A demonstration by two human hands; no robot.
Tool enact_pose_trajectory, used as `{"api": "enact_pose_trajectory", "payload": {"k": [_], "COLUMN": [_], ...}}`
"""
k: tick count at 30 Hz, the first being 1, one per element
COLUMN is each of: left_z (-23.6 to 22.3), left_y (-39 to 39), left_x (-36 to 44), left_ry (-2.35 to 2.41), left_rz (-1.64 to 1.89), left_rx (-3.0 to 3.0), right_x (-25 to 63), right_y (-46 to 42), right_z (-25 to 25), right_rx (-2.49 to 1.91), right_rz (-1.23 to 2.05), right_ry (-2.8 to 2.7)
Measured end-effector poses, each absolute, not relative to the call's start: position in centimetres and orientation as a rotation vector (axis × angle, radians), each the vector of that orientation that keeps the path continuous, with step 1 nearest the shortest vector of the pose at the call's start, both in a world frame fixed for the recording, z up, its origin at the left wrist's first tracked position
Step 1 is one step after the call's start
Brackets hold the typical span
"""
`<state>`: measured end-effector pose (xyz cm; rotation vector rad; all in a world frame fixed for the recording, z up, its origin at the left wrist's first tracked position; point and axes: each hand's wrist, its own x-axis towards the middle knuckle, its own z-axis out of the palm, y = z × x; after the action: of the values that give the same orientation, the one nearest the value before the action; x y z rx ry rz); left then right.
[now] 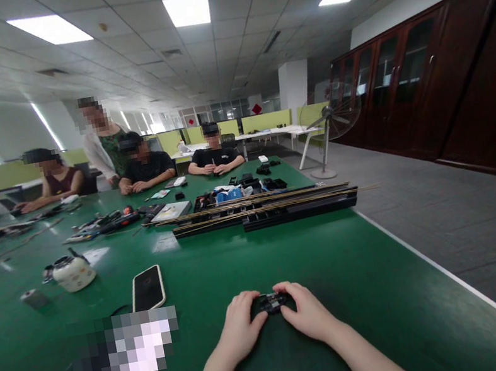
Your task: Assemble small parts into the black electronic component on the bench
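Note:
Between my two hands, low over the green table (224,266), is a small black part (272,302) with lighter grey pieces on top; its exact kind is too small to make out. The thumb and fingers of my left hand (243,320) pinch its left end. At its right end, my right hand (306,309) grips in the same way. Whether the part rests on the tabletop or is slightly lifted, I cannot tell. Beyond my left hand lies a phone (147,288) with a dark screen and pale case.
Long black rails (300,208) with thin brass-coloured rods lie across the table ahead. A white jar (73,272) and a small grey cylinder (34,298) stand at left. Tools (115,220) lie farther back. Several people sit or stand around the far side. A fan (325,117) stands beyond the right edge.

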<state>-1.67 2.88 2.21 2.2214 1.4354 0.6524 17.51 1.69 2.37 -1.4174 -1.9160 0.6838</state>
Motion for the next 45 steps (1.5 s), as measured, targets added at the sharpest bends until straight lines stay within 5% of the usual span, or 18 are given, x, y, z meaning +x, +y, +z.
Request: {"api": "enact_pose_trajectory", "payload": {"k": [45], "left_z": [1.6], "left_y": [2.6], "left_x": [-0.3], "left_ry": [1.581], "left_rz": [0.634], "left_rx": [2.147], "right_x": [18.3], "right_y": [1.4], "right_z": [2.7], "right_rx": [-1.446], "right_rz": [0.713], "right_ry": [-1.909]}}
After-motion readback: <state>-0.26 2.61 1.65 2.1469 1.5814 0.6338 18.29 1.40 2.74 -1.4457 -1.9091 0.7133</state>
